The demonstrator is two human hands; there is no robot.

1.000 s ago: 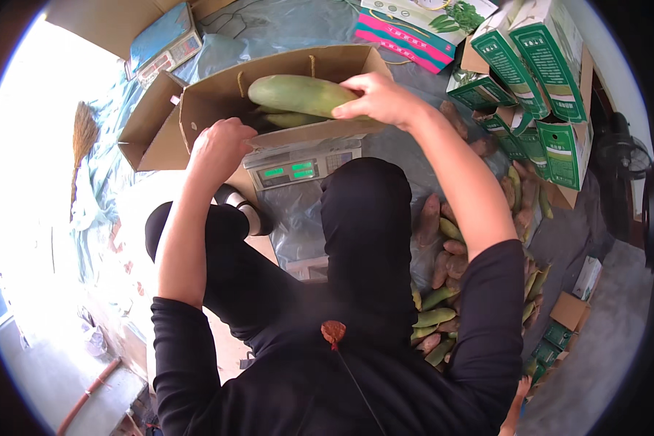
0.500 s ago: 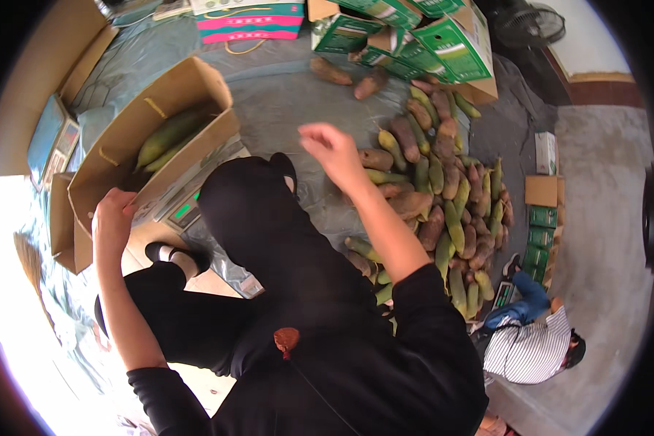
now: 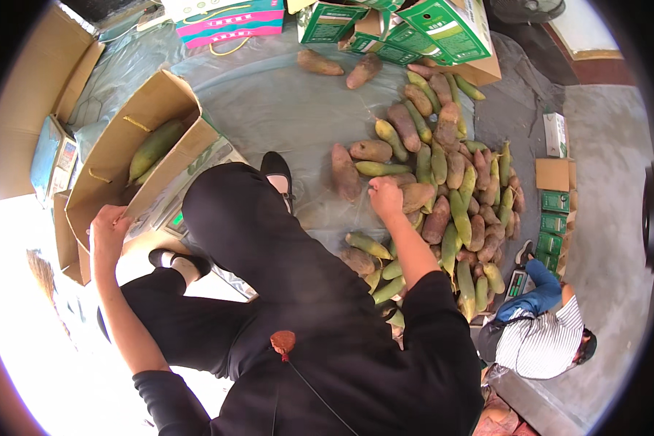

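Note:
My left hand (image 3: 110,228) is closed on the near rim of a tall open cardboard box (image 3: 168,161). Inside the box lie large green root vegetables (image 3: 155,150) that look like long radishes. The box stands beside or on a scale with a lit green display (image 3: 177,219), partly hidden by my knee. At the left edge of a big pile, my right hand (image 3: 387,199) hovers with its fingers curled, and no object shows in them. Close by its wrist lies a thick reddish-brown root (image 3: 418,197); a muddy root (image 3: 345,173) lies up and left of it.
Green and reddish-brown roots (image 3: 460,218) spread across the plastic sheet (image 3: 269,94). Green cartons (image 3: 443,33) and a pink-and-teal box (image 3: 229,27) stand at the far side. To the right, a person in a striped shirt (image 3: 541,341) crouches near another scale (image 3: 516,283) and stacked boxes (image 3: 552,223).
My right hand has gone right and down from above the sheet to the pile's edge. My left hand stays on the box rim. The view has shifted slightly.

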